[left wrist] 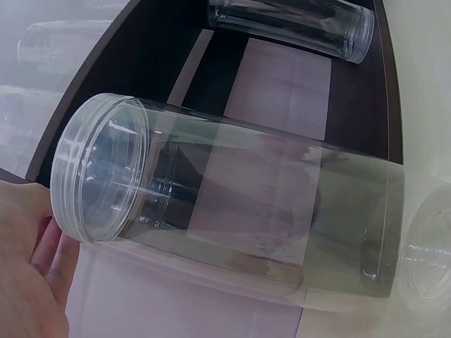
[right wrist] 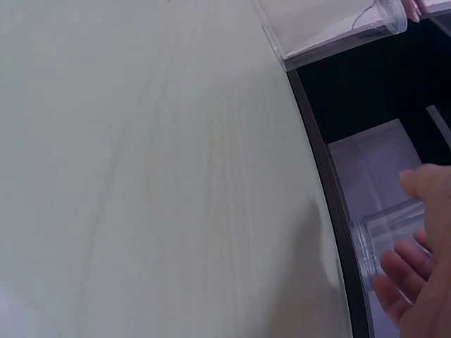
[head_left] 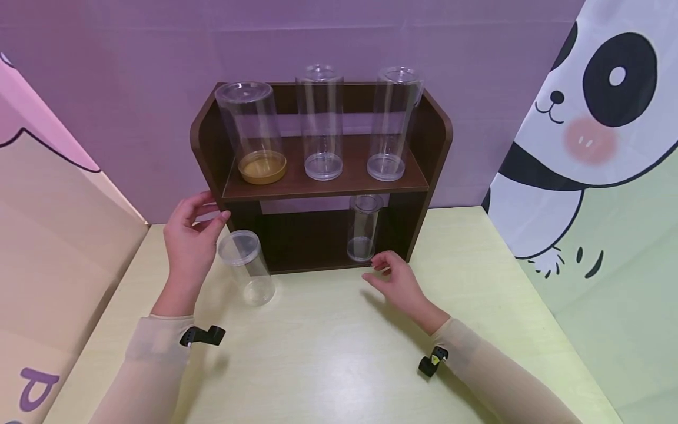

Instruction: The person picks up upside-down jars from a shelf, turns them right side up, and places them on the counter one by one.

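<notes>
Sleeved forearms come in from the bottom of the head view, each with a small black clip at the wrist. Left of centre, the left hand [head_left: 189, 238] is up beside a clear jar [head_left: 248, 268] standing on the pale table [head_left: 328, 353]; its fingers are loosely spread and hold nothing, the thumb close to the jar's lid, though whether it touches cannot be told. That jar stands just in front of the left foot of a dark shelf [head_left: 320, 176]. Right of centre, the right hand [head_left: 399, 282] lies low over the table with fingers relaxed and empty, just in front of a slim jar [head_left: 363, 228] standing in the shelf's lower bay; the right wrist view shows its fingertips [right wrist: 394, 278] near that jar's base. Across the upper board stand three tall jars: one at the left with a brownish bottom [head_left: 254, 132], a middle one [head_left: 320, 121], and a right one [head_left: 394, 121]. At the frame's right edge hangs a panda backdrop [head_left: 598, 118].
</notes>
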Available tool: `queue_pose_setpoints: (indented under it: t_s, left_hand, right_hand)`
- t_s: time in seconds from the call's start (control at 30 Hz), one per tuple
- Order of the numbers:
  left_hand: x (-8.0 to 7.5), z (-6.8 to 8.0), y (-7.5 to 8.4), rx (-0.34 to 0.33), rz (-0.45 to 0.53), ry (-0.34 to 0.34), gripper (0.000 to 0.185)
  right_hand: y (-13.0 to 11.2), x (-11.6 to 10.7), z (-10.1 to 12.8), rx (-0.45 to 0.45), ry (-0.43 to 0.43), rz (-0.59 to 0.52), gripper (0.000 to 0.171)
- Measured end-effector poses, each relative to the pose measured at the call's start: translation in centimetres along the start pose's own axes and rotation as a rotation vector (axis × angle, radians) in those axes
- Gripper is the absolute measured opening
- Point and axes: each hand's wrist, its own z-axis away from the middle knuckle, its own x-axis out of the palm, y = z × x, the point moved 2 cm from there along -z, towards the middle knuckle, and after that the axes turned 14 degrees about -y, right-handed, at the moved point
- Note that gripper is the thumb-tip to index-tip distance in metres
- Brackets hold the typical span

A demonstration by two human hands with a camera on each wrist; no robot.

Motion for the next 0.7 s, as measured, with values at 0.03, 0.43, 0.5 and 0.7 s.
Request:
queue_pose_setpoints:
  t_s: [0.03,0.43,0.5,0.7]
  left_hand:
    - [0.0,0.0,0.0,0.002,-0.001,0.000,0.044]
    - [0.0,0.0,-0.1,0.012,0.034,-0.003,0.043]
    - [0.0,0.0,-0.2,0.015,0.053,-0.001,0.043]
    - [0.2,-0.1,-0.2,0.037,0.099,0.001,0.041]
  right_hand:
    - [0.1,0.0,-0.1,0.001,0.029,-0.006,0.040]
    - [0.9,0.2,-2.5,0.095,0.151,-0.019,0.078]
    - [1.2,0.4,-3.0,0.101,0.159,-0.019,0.081]
    - [1.5,0.6,-4.2,0.052,0.188,-0.054,0.085]
